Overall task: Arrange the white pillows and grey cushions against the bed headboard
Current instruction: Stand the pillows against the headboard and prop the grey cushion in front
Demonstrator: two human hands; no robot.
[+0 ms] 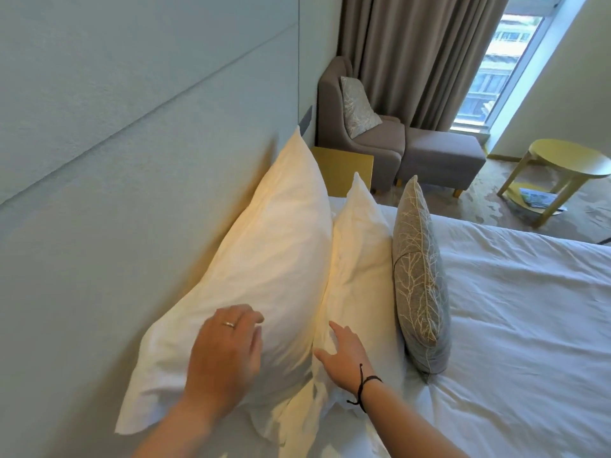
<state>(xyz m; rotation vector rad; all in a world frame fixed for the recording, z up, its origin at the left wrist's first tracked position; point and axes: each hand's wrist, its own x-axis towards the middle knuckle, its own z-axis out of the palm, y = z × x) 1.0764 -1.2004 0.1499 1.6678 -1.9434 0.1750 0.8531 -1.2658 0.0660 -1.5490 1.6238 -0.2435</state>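
Left hand fingers spread loose, flat on large white fabric pillow, gripping nothing. Right hand fingers splayed open, resting on smaller white pillow. Large pillow leans on pale padded headboard; smaller pillow upright against it. Grey cushion with branch pattern stands just beside, on white-sheeted bed.

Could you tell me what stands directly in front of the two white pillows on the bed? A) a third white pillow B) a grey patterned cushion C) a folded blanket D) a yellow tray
B: the grey patterned cushion stands upright against the front white pillow.
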